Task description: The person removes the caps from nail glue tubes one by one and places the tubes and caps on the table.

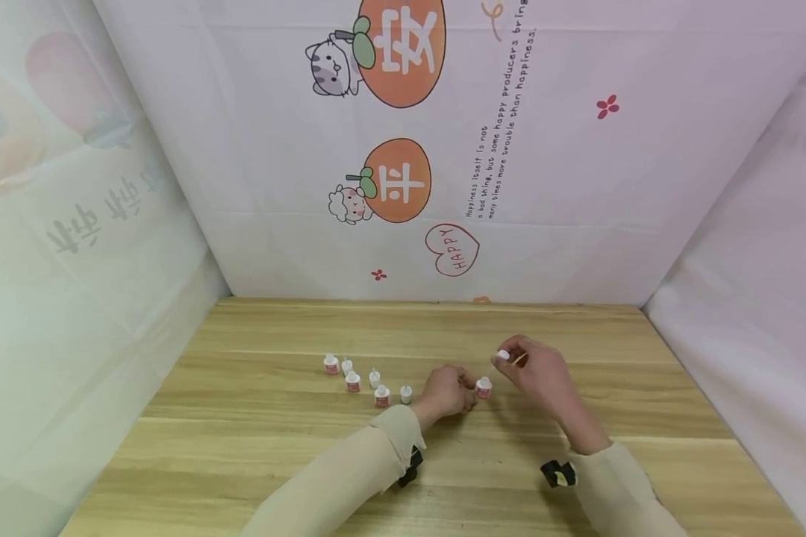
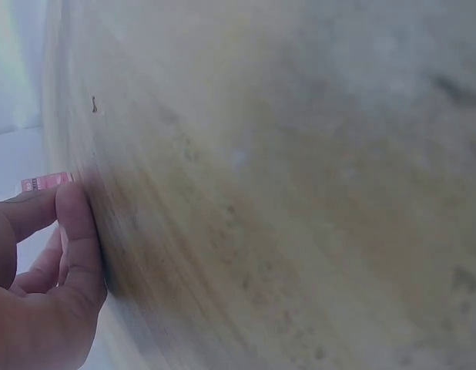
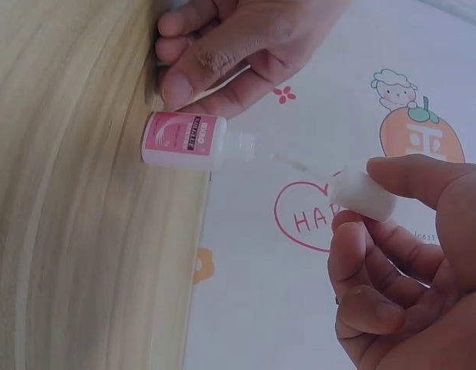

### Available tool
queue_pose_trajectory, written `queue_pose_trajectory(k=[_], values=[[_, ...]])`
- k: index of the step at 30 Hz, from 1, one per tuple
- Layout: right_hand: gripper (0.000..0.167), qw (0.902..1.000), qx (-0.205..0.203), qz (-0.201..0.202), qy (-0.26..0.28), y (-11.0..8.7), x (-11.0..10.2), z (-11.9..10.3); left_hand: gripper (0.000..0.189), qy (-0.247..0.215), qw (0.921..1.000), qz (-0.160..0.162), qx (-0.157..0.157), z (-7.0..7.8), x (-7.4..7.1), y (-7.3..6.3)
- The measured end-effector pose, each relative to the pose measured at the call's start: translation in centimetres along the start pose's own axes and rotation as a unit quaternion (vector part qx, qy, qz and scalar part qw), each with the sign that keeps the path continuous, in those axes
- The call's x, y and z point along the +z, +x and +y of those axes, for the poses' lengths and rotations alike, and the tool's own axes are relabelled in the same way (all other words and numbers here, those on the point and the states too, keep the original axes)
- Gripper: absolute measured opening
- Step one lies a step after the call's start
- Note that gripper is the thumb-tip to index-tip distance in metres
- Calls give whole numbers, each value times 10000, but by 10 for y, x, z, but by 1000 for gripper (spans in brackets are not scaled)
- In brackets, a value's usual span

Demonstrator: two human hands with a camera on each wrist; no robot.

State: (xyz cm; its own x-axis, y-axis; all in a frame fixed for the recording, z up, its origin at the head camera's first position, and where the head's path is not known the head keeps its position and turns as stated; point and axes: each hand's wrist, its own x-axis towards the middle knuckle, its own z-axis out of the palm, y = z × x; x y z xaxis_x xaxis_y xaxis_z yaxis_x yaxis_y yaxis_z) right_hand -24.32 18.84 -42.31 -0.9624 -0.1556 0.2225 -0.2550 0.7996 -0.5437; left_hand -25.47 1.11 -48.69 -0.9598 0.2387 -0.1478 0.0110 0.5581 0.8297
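On the wooden table, a small nail glue bottle (image 1: 483,388) with a pink label stands upright and uncapped. My left hand (image 1: 448,390) pinches it low at its side, thumb and fingertips close to the tabletop; the left wrist view shows only part of its pink label (image 2: 45,182). My right hand (image 1: 536,371) holds the white brush cap (image 3: 363,193) between thumb and fingers, above and to the right of the bottle. The thin brush (image 3: 292,163) on the cap is out of the bottle and points toward its open neck (image 3: 239,145).
Left of my left hand stand three more uncapped bottles (image 1: 382,397) in a slanting row. Beside them sit three white brush caps (image 1: 406,394), brushes pointing up. A printed white cloth (image 1: 544,186) hangs behind the table (image 1: 275,462), with white cloth at both sides.
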Motion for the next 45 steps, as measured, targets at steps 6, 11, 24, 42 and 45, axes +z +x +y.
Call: queue_pose_trajectory(k=[6, 11, 24, 42, 45], values=[[24, 10000, -6, 46, -67, 0, -4, 2, 18, -67, 9999, -73, -113, -1, -1, -3], [23, 9998, -89, 95, -123, 1, -6, 4, 28, 177, 9996, -93, -197, -1, -3, -7], [20, 9996, -74, -116, -258, 2, -4, 16, 39, 262, 9985, -381, -282, -3, -10, -28], [21, 9972, 7, -596, -454, 2, 13, 34, 31, 88, 9972, -636, 372, -7, -23, -58], [20, 9962, 32, -713, -500, 2, 16, 35, 30, 162, 9967, -643, 458, -7, -27, -62]])
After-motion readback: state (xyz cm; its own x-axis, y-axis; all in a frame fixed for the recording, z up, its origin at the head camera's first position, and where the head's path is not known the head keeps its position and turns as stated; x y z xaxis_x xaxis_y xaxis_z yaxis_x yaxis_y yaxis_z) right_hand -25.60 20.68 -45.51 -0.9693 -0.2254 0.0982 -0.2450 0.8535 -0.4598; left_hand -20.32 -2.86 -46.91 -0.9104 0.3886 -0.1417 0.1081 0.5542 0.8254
